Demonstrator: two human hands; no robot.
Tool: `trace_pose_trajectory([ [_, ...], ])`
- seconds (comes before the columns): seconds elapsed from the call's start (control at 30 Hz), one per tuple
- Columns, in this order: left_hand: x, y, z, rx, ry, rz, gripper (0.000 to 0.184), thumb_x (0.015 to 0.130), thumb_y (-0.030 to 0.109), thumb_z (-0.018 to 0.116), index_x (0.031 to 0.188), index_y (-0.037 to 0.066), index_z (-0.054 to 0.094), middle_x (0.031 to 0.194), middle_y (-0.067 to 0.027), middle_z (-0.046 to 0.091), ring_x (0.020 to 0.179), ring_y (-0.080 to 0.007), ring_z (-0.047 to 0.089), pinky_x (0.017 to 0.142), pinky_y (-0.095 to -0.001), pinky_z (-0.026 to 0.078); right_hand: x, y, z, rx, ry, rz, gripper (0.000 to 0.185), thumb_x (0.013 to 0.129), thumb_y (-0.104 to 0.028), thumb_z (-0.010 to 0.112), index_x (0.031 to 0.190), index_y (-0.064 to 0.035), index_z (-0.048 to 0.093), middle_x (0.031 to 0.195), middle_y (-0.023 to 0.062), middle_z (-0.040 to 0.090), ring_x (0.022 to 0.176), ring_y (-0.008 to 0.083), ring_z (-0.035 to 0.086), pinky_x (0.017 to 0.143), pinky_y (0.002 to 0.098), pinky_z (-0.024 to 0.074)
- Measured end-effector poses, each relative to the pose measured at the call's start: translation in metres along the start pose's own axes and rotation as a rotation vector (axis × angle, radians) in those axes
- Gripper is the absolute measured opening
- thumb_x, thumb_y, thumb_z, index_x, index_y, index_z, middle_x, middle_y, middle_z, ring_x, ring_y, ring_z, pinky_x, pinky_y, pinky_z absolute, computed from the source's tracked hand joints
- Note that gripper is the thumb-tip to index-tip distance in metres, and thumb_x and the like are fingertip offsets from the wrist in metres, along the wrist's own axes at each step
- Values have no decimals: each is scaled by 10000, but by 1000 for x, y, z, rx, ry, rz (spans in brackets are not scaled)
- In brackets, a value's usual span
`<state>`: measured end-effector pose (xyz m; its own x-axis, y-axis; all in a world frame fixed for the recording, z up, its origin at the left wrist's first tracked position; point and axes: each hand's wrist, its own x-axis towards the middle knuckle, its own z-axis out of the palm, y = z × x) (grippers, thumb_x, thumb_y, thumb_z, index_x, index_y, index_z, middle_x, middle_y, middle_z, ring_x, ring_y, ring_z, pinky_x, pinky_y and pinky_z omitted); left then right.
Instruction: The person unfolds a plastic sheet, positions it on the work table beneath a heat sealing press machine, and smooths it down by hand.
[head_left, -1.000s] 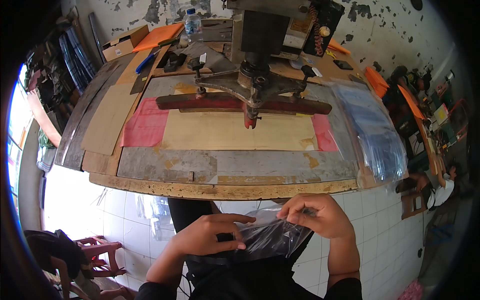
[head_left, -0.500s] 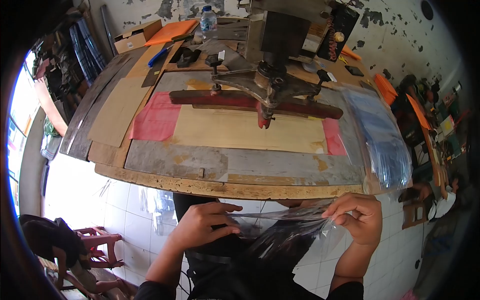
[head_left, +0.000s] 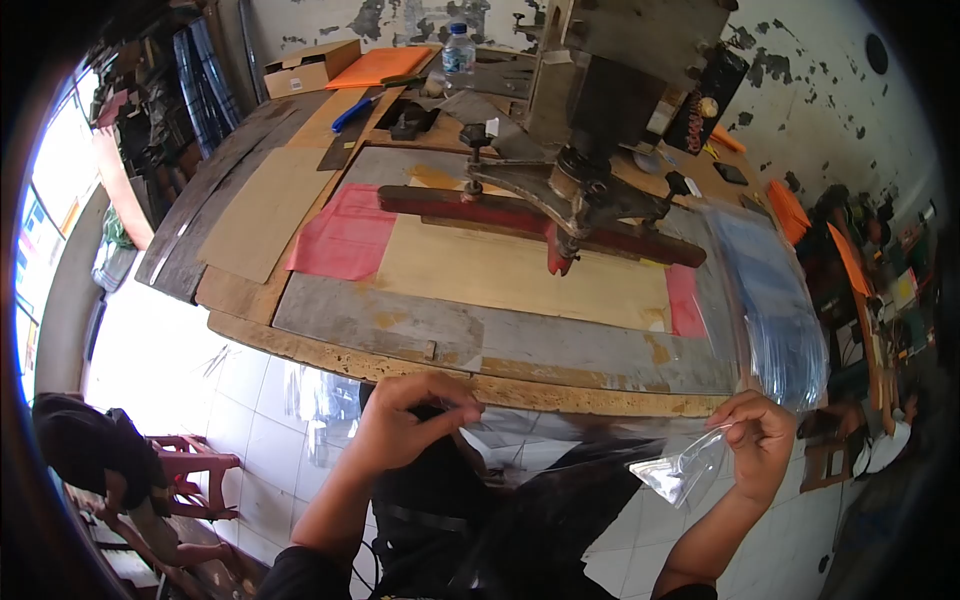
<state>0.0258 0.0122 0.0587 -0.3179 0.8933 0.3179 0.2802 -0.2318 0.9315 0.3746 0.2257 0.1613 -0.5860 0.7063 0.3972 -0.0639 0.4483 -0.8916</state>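
Note:
A clear plastic sheet (head_left: 580, 428) stretches between my two hands, just below the front edge of the worktable (head_left: 560, 393). My left hand (head_left: 415, 420) pinches its left end between thumb and fingertips. At the other end, my right hand (head_left: 760, 445) has the sheet's corner in closed fingers, and a loose shiny fold droops beside the wrist. Beyond my hands, a press machine (head_left: 565, 195) with a red bar (head_left: 480, 212) stands over a pale yellow board (head_left: 480, 270) on a grey plate. Pink sheets (head_left: 345, 230) show at both ends of this board.
A stack of clear plastic sheets (head_left: 775, 290) lies at the table's right. Brown cardboard (head_left: 265, 215), a blue-handled tool (head_left: 352, 113), a water bottle (head_left: 458, 55) and a cardboard box (head_left: 312, 68) are on the left and back. Another person (head_left: 105, 460) is at lower left by a red stool (head_left: 195, 470).
My right hand has moved right, and the bunched sheet is now spread wider between my hands. My left fingers have closed to a pinch. The camera view has shifted slightly.

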Motion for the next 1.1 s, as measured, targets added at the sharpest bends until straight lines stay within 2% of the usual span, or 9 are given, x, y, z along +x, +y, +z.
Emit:
trace_pose_trajectory([
  [0.03, 1, 1, 3, -146, 104, -73, 418, 919, 7, 815, 1288, 4, 620, 1012, -146, 780, 952, -244, 782, 854, -364, 619, 2, 3, -3, 0, -9, -8, 322, 931, -227, 854, 894, 45, 685, 920, 164, 729, 830, 226, 741, 788, 347, 592],
  [0.07, 7, 1, 4, -298, 137, -52, 594, 983, -25, 730, 1477, 24, 405, 1006, -160, 770, 960, -252, 776, 850, -362, 624, 5, 6, -5, 37, -14, 36, 307, 928, -212, 856, 899, 44, 691, 930, 161, 734, 840, 222, 740, 797, 339, 588],
  [0.17, 23, 23, -2, -407, 165, -108, 625, 1006, -49, 679, 1519, 32, 332, 1023, -160, 770, 969, -249, 778, 863, -352, 624, 8, 25, -15, 56, -64, 124, 266, 929, -178, 852, 918, 43, 705, 950, 153, 744, 864, 211, 736, 819, 328, 582],
  [0.27, 30, 34, -1, -410, 143, -105, 511, 1039, -34, 648, 1500, 10, 434, 1077, -145, 784, 1025, -204, 769, 871, -313, 591, 7, 41, -17, 45, -122, 215, 196, 939, -117, 828, 944, 45, 719, 968, 145, 753, 888, 197, 733, 836, 322, 577],
  [0.4, 33, 37, -7, -279, 66, -79, 467, 1047, -44, 619, 1494, 9, 493, 1106, -148, 789, 1043, -205, 772, 885, -307, 588, 7, 52, -14, 44, -156, 316, 63, 940, 2, 763, 965, 46, 726, 977, 133, 756, 907, 180, 722, 830, 314, 564],
  [0.47, 32, 40, -10, -230, 39, -105, 434, 1052, -47, 597, 1479, 9, 539, 1117, -151, 794, 1046, -196, 773, 887, -297, 583, 6, 57, -13, 45, -186, 328, 59, 940, 6, 756, 966, 45, 722, 979, 128, 756, 908, 174, 716, 822, 308, 559],
  [0.7, 27, 38, -15, -188, 62, -163, 443, 1065, -23, 584, 1502, 8, 516, 1105, -152, 799, 1018, -185, 775, 870, -283, 577, 5, 69, -13, 94, -268, 350, 101, 957, -49, 760, 947, 31, 699, 980, 120, 756, 895, 156, 700, 788, 290, 547],
  [0.83, 26, 43, -18, -164, 74, -198, 430, 1059, -35, 594, 1480, -23, 513, 1102, -149, 794, 1054, -171, 742, 911, -299, 574, 5, 73, -11, 160, -262, 343, 115, 955, -59, 777, 940, 24, 699, 961, 121, 758, 882, 153, 700, 768, 291, 550],
  [1.1, 22, 24, -23, -168, 122, -207, 429, 1039, -39, 627, 1459, -37, 540, 1010, -88, 771, 990, -140, 720, 867, -272, 553, 5, 57, 0, -2, -181, 360, 99, 951, -15, 784, 976, 47, 710, 965, 127, 783, 859, 163, 736, 794, 294, 591],
])
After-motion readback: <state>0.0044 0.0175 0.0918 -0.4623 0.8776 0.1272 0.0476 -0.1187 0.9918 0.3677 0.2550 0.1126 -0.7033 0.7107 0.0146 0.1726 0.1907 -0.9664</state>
